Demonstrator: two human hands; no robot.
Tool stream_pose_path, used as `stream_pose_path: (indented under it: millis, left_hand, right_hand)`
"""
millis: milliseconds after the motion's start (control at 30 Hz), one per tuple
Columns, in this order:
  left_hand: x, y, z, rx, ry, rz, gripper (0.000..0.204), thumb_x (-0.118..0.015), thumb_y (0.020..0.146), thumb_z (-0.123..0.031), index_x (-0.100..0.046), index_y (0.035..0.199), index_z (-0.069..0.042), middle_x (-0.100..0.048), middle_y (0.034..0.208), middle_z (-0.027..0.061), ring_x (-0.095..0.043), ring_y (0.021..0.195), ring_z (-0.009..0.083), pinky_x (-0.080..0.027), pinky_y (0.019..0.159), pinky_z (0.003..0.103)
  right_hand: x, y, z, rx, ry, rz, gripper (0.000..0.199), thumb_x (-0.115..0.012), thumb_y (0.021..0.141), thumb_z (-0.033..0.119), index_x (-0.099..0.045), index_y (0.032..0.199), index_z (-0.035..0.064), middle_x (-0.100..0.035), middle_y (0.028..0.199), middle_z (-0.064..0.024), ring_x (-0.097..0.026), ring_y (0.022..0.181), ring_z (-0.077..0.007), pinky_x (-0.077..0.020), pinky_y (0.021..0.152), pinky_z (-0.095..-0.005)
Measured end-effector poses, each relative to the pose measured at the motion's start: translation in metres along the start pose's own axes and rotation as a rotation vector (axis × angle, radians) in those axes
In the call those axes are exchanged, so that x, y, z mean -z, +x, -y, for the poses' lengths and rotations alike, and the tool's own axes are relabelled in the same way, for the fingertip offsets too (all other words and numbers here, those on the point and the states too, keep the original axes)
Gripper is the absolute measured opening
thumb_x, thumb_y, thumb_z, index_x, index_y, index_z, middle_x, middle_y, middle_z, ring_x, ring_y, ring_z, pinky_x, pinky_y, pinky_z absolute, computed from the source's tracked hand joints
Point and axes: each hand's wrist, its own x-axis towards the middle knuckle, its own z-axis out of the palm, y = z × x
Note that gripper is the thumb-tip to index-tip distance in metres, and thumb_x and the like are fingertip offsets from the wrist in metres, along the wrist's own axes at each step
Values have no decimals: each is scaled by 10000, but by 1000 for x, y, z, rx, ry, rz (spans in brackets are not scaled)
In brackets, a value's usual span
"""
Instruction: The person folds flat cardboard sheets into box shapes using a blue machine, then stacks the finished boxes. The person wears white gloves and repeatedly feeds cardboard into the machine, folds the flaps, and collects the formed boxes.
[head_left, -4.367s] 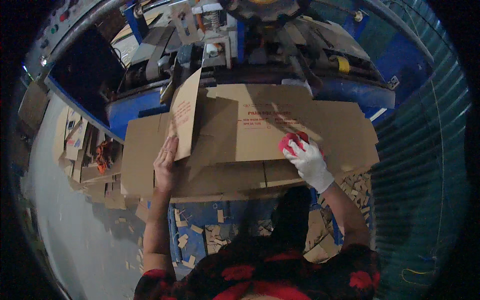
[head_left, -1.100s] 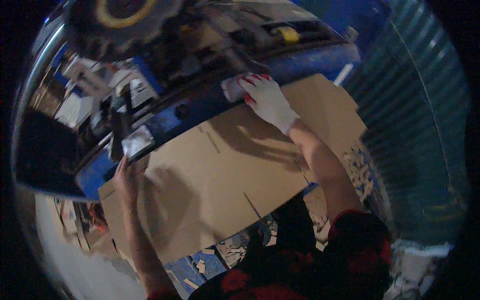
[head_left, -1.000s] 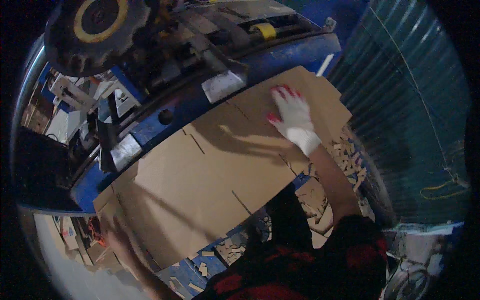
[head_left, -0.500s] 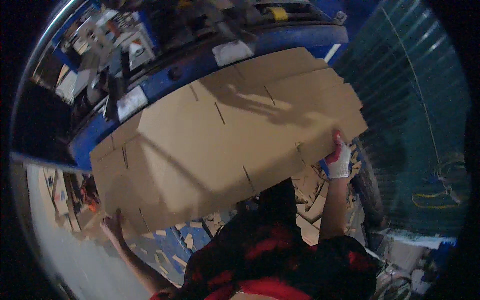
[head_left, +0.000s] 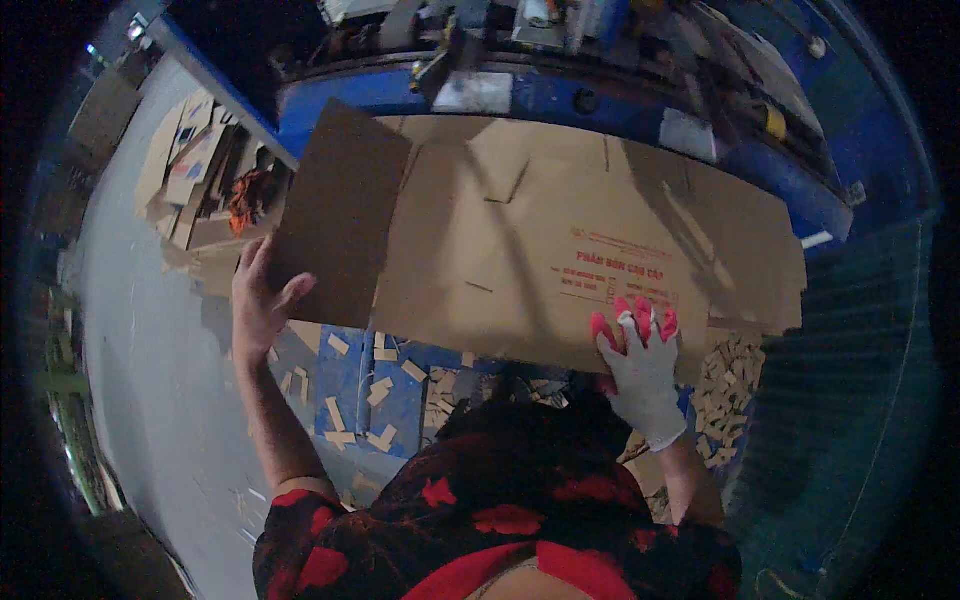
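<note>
What carries the cardboard sheet (head_left: 440, 250) is hidden beneath it, and at its right end it is hard to tell one layer from several. The machine above is cut off by the upper rim and lost in shadow, and the right grip (head_left: 642, 365) covers part of the sheet's near edge. That grip, in a white knitted glove with pink-red fingertips, lies with fingers slightly spread on top of the sheet, just below the red print (head_left: 625, 268); it is not closed around anything. The bare left grip (head_left: 275, 275) is wide, thumb well apart from the fingers, at the near left corner of the sheet's dark end panel (head_left: 345, 210); whether it touches the panel cannot be told. The sheet thus stretches between the two grips and beyond the right one, its far edge along the machine's blue front beam (head_left: 545, 97). It is smooth brown board, broad and slotted, with a crease at the dark panel. Two pale, flat plates (head_left: 475, 92) sit on the beam. Small oblong cardboard scraps (head_left: 728, 385) lie heaped beyond the sheet's near right edge.
</note>
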Motion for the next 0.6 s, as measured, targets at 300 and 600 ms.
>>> stream_pose_path:
  millis: [300,600]
  left_hand:
    - [-107,-43,-12,-11,-63,278,630,-618,793,-47,-387,1379,-45,-465,1344,221,-451,1235,361,-393,996,416]
    - [-138,-31,-30,-541,582,225,567,-548,804,-111,-407,1352,-70,-417,1368,195,-383,1264,438,-329,1030,573]
  right_hand:
    - [-9,1,7,12,-135,-23,431,-557,746,81,-619,1166,156,-456,1299,-162,-389,1241,-451,-193,1051,-636]
    - [-1,7,12,33,-136,-58,432,-562,738,78,-624,1159,149,-461,1287,-163,-384,1242,-445,-207,1050,-615]
